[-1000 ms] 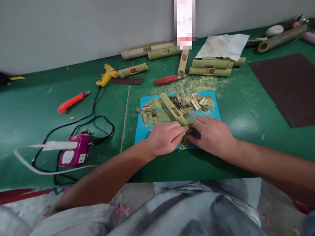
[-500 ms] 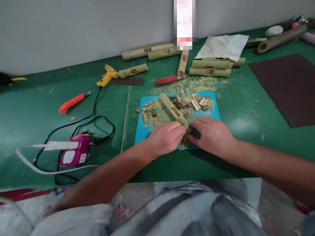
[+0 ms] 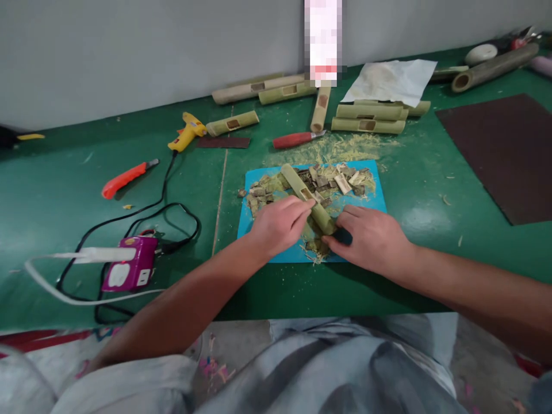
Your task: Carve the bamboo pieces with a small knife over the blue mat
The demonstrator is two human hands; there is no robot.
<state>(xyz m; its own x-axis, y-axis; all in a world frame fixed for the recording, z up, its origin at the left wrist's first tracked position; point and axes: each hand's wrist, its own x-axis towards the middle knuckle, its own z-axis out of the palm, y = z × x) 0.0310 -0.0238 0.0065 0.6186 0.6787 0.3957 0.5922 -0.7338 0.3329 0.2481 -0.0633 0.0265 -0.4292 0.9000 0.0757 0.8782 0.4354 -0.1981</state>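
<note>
A green bamboo tube (image 3: 296, 185) with a rectangular slot lies slanted on a blue cutting mat (image 3: 374, 198). My left hand (image 3: 276, 225) is closed around the tube's middle, fingers pressed on it near the slot. My right hand (image 3: 371, 237) is closed on a dark-handled tool (image 3: 344, 235) at the tube's near end; the blade is hidden. Bamboo chips and shavings (image 3: 340, 178) cover the mat's far half, and a small heap lies under the tube's near end.
On the green table lie a red-handled knife (image 3: 296, 139), an orange utility knife (image 3: 125, 179), a yellow glue gun (image 3: 188, 131) with black cord, a purple power strip (image 3: 129, 270), several slotted bamboo tubes (image 3: 369, 117), white paper (image 3: 391, 80) and a dark brown sheet (image 3: 509, 149).
My left hand has slid up the tube away from me, uncovering the shavings at its near end. My right hand has stayed in place.
</note>
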